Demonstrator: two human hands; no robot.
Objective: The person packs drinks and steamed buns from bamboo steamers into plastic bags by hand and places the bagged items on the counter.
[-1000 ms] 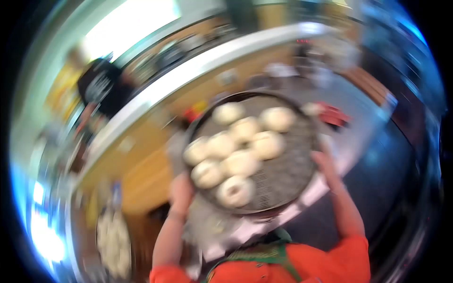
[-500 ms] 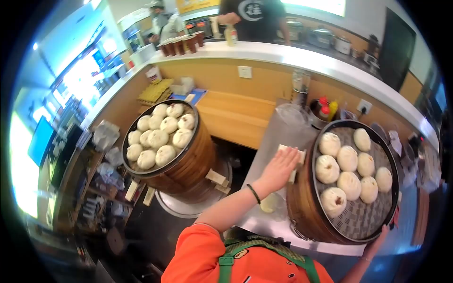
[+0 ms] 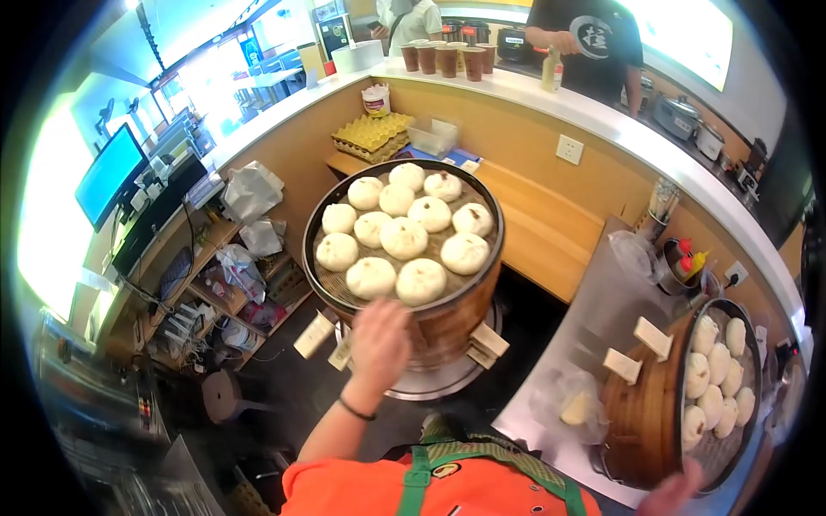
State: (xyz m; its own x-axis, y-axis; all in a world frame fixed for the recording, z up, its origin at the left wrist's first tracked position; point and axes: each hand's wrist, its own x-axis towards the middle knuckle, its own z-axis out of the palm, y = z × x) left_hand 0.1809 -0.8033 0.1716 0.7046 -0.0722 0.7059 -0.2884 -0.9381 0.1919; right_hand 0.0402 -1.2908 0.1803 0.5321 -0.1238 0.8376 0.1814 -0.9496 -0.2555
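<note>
In front of me stands a tall round bamboo steamer (image 3: pixel 452 327), its top tier holding several white steamed buns (image 3: pixel 404 238). My left hand (image 3: pixel 383 340), blurred, reaches to its near side just below the dark rim, with the fingers stretched forward and nothing visible in them. A wooden handle block (image 3: pixel 342 351) juts out to the left of that hand. At lower right, my right hand (image 3: pixel 673 492) is smeared by motion beside the near edge of a second bamboo steamer (image 3: pixel 641 408). More buns (image 3: pixel 710 400) lie in that one; whether the hand touches it, I cannot tell.
The second steamer sits on a metal counter (image 3: pixel 551 344), beside a plastic bag (image 3: pixel 572 408) and a pot of sauce bottles (image 3: pixel 680 267). Behind are egg trays (image 3: pixel 372 133) and several brown cups (image 3: pixel 447 60) on a ledge. A person in a dark shirt (image 3: pixel 594 47) stands beyond.
My view has turned left. My left hand has let go of the right steamer's handle side and moved to the front of the left steamer. My right hand has come off the rim area, blurred.
</note>
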